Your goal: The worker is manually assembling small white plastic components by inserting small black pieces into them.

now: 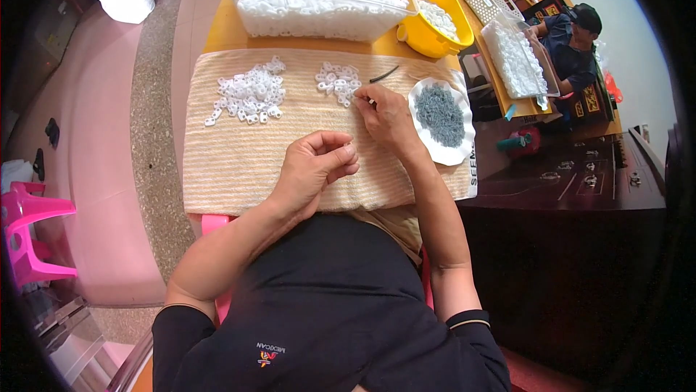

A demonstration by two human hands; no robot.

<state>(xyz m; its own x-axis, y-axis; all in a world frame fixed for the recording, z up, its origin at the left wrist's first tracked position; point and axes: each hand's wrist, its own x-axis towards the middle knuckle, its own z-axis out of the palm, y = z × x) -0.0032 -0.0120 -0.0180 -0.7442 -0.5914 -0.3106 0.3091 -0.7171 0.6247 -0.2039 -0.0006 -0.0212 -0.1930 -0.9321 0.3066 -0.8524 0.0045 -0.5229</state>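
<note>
My left hand (315,167) hovers over the near part of the striped towel (290,156), thumb and forefinger pinched together; whatever sits between the tips is too small to make out. My right hand (386,118) reaches to the right edge of a small pile of white plastic pieces (337,82). Its fingers are closed at the pile, and what they grip is hidden. A bigger pile of the same looped white pieces (250,95) lies to the left. Right of my right hand, a white scalloped plate (462,153) holds many small dark grey pieces (438,114).
A thin dark stick (384,74) lies on the towel. Behind stand a clear tub (319,26) heaped with white pieces and a yellow basin (453,4). At the far right a person (573,48) sits by another filled tub (518,66). A pink stool (36,232) stands left.
</note>
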